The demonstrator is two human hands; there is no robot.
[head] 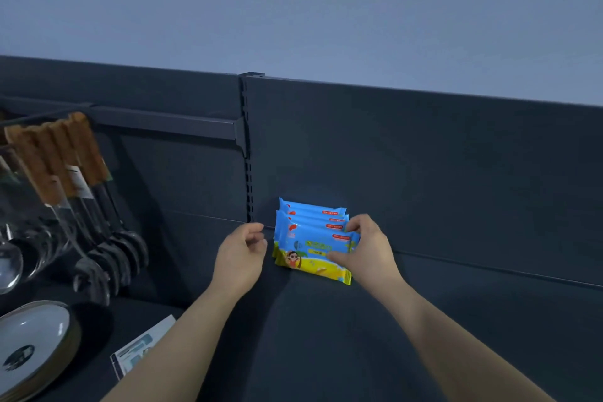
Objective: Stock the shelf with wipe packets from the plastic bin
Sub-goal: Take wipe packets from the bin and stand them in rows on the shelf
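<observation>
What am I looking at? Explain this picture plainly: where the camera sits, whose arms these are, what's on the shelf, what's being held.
There is no machine here. A person is stocking a shop shelf, and the one camera is worn on their head. It looks forward and down, so both bare arms reach in from the bottom. On the dark shelf a short row of blue-and-yellow wipe packets stands on edge near the back panel. The right hand grips the front packet, with fingers over its top and thumb on its face. The left hand hovers just beside the row, fingers loosely curled, holding nothing. To the left hang wooden-handled ladles, with a stack of plates below them. The plastic bin is out of view.
</observation>
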